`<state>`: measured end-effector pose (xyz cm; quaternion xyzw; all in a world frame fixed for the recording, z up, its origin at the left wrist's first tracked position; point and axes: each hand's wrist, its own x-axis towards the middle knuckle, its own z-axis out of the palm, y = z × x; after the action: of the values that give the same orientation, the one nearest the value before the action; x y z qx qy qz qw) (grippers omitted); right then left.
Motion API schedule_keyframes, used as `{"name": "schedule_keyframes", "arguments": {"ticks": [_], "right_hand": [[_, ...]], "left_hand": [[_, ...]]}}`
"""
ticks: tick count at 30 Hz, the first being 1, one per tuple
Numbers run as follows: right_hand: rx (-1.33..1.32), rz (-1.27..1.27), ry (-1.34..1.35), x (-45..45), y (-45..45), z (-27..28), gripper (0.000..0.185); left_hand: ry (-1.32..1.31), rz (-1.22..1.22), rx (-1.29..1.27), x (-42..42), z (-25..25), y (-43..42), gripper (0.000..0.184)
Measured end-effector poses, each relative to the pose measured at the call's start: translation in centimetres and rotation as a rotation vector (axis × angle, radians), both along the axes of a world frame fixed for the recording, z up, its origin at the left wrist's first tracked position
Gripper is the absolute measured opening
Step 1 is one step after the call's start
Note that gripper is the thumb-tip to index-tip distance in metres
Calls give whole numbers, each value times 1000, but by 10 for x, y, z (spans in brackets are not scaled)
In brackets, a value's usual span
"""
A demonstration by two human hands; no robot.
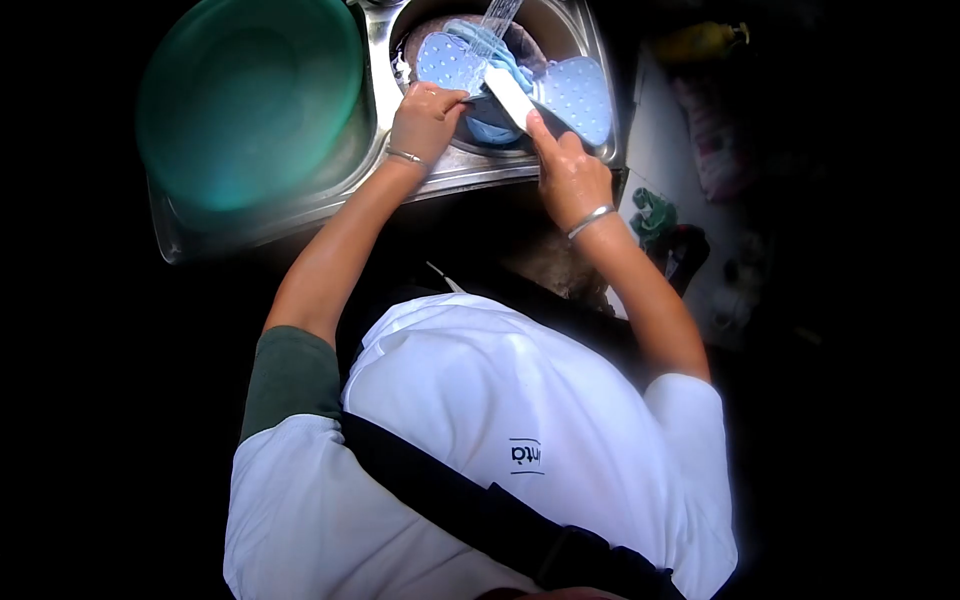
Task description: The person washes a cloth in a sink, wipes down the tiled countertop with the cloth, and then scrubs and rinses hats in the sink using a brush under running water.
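In the sink basin [592, 60] lie light blue slippers with pale dots, one slipper [578, 98] on the right and another dotted blue piece [445, 62] on the left. My left hand [428, 122] pinches a dark edge of a slipper at the basin's front rim. Gripped in my right hand [572, 172] is a long white scrub brush [510, 97], tilted over the slippers; its underside is hidden. A stream of water [492, 28] falls onto the blue pieces from above. Both hands look wet.
A large green plastic basin [250, 105] stands on the left side of the steel sink [375, 165]. To the right are a yellow bottle [697, 42], a pink packet [712, 140] and a crumpled green cloth [653, 213] on pale tiles. Surroundings are very dark.
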<state>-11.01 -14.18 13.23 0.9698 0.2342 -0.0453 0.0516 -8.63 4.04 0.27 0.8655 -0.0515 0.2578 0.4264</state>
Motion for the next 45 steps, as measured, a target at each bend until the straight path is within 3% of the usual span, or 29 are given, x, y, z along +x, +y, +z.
{"name": "schedule_keyframes", "arguments": {"ticks": [4,10,13,18,23,26,28,32,36,39,45], "right_hand": [[22,-132,-124,1,-72,-10,51],[530,-244,-163,3,-60,-32,43],[636,-258,-134,1,-61,-42,41],[708,-212,-128,3,-65,-50,41],[557,-93,-154,-1,-56,-43,50],[379,26,-86,-13,-32,-29,54],[264,50,-122,9,-54,-27,53],[263,-230,-146,63,-112,-52,45],[408,3,-61,34,-66,-24,48],[344,114,-26,36,-57,-21,50],[261,-207,-1,90,-106,-48,40]], "left_hand": [[10,37,-67,-4,-7,2,16],[57,-39,-49,-8,-5,8,19],[17,-60,-14,-13,-6,8,22],[235,-154,289,-16,31,-8,31],[480,-289,106,12,38,-42,32],[571,-241,-4,19,9,-44,24],[585,-228,-48,13,28,-43,18],[521,-195,-68,6,29,-45,22],[528,-136,-82,11,26,-41,23],[521,-133,-23,12,32,-39,24],[438,-138,44,10,31,-28,24]]}}
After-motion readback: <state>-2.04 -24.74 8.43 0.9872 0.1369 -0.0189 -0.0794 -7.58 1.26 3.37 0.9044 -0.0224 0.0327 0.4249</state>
